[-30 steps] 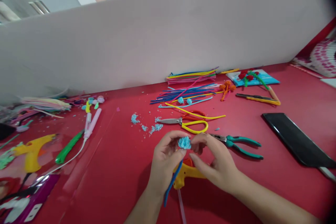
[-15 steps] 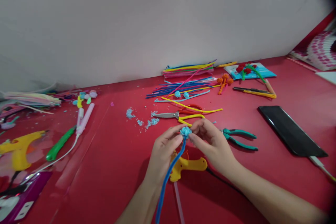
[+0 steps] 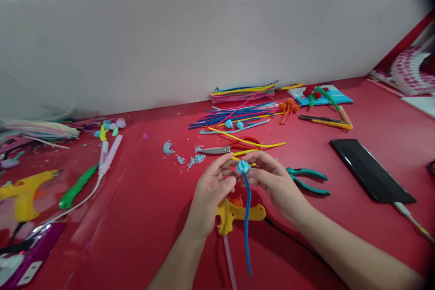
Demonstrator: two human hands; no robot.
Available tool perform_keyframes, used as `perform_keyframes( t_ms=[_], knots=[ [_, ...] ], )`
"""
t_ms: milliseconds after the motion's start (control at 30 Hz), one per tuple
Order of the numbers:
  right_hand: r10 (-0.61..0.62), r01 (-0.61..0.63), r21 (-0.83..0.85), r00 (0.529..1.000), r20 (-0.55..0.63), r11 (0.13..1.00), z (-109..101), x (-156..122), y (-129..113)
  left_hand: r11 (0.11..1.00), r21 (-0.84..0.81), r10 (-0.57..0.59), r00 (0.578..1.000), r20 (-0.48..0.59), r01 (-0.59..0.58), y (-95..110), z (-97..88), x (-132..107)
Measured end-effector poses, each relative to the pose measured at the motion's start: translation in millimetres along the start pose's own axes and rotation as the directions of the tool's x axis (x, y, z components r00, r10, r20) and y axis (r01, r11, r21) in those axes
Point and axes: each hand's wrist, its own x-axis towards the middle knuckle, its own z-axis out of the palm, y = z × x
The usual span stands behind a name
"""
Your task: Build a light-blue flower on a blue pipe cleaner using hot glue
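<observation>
Light-blue fuzzy pipe-cleaner flower (image 3: 243, 167) sits atop a darker blue pipe-cleaner stem (image 3: 248, 222), which hangs down in front. The thumb and fingers of my right hand (image 3: 277, 181) grip the flower from its right side. At the flower's left, my left hand (image 3: 215, 190) has its fingers curved and its thumb apart from the bloom; whether a fingertip touches behind it I cannot tell. Below my hands lies a yellow glue gun (image 3: 239, 213) with a clear glue stick, partly covered by the stem. Scissors (image 3: 217, 150) with red handles lie just beyond my fingers.
Teal-handled pliers (image 3: 311, 179) and a black phone (image 3: 370, 170) with a cable lie to the right. Pipe cleaners (image 3: 234, 115), two small light-blue balls and blue fuzz scraps (image 3: 197, 159) are farther back. Leftward are a second yellow glue gun (image 3: 29, 190), a green-handled tool (image 3: 76, 188) and a pink iron (image 3: 111, 154).
The flower has turned and shifted slightly right; its stem has swung from lower left to nearly straight down. My left thumb has come away from the flower.
</observation>
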Motion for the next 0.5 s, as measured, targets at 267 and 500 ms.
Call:
perform_keyframes(
  t_ms=[267, 500],
  knots=[
    [-0.087, 0.113, 0.117, 0.974, -0.210, 0.987, -18, 17, -9, 0.982, -0.064, 0.135, 0.894, -0.427, -0.179, 2, -26.5, 18],
    [-0.100, 0.130, 0.134, 0.973, -0.209, 0.982, -23, 21, -5, 0.997, -0.036, 0.054, 0.957, -0.283, -0.067, 1, -17.0, 14]
  ],
)
